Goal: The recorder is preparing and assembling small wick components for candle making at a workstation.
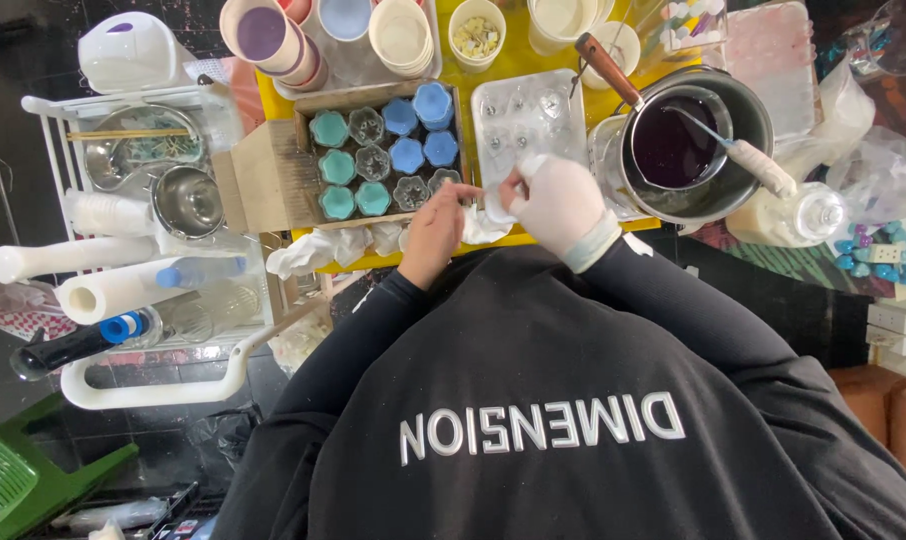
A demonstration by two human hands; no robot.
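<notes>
My left hand (435,236) is bare and my right hand (558,203) wears a white glove. They meet over the yellow table's (503,75) front edge, both pinching a crumpled piece of white tissue (485,222). Just beyond my left hand stands a cardboard box (273,175) with small flower-shaped moulds (383,160), some filled teal, some blue, some clear. A clear plastic mould tray (528,112) lies beyond my right hand. My black sleeves and chest fill the lower part of the view.
A steel pot (743,110) of dark purple liquid with a wooden handle and a stirrer stands right of the tray. Cups (273,40) line the far side. A white rack (143,250) with steel bowls and rolls stands left, a green stool (23,480) lower left.
</notes>
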